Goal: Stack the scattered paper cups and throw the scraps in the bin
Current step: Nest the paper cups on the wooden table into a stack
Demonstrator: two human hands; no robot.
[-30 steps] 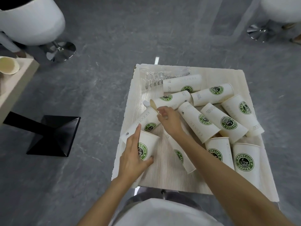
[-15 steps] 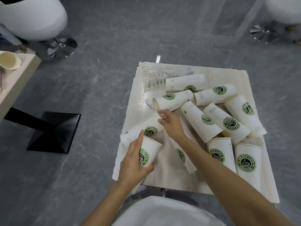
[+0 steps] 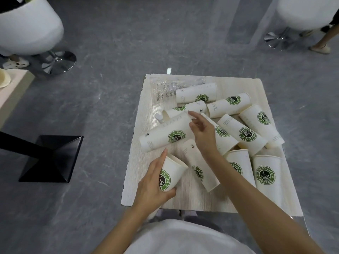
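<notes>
— Where are the hands?
— The left hand (image 3: 152, 187) is wrapped round a tilted cup (image 3: 172, 173), mouth up, at the near left edge of the table (image 3: 183, 200).
— And the right?
— The right hand (image 3: 201, 134) has its fingers curled on the mouth end of a sideways cup (image 3: 163, 134) over the table's left middle.
— And the rest?
— The other cups (image 3: 244, 133) lie scattered across the table's far and right parts. A clear wrapper (image 3: 165, 88) lies at its far left corner.
</notes>
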